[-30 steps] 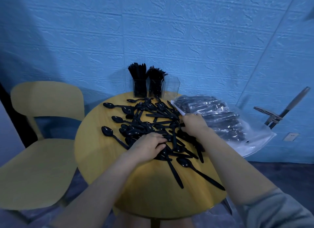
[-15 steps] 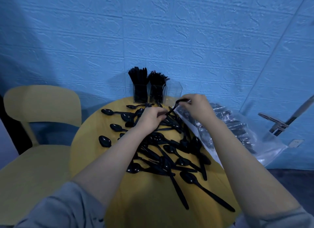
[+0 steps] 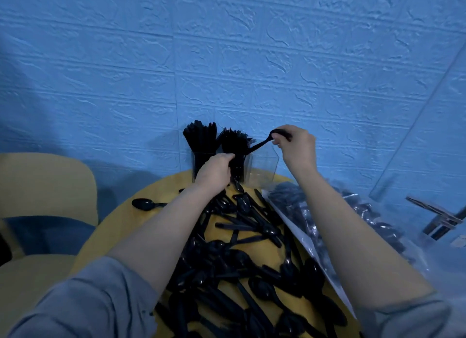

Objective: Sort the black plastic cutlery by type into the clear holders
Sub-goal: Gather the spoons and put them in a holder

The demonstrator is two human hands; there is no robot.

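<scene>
Your right hand (image 3: 296, 146) pinches a black spoon (image 3: 262, 142) by its bowl end, handle slanting down from your fingertips over the empty clear holder (image 3: 263, 165). Your left hand (image 3: 216, 171) curls against the middle holder (image 3: 235, 161); can't tell if it grips anything. Loose cutlery pile (image 3: 242, 249) lies below both wrists.

Dim bluish light, soft motion blur, wide-angle edge distortion

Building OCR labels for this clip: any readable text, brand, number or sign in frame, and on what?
None readable.
Clear plastic bag of black cutlery: no print shows.
Clear plastic holders: no labels visible.
Small pale plate low on the blue wall: too blurred to tell whether it bears any marking.
</scene>
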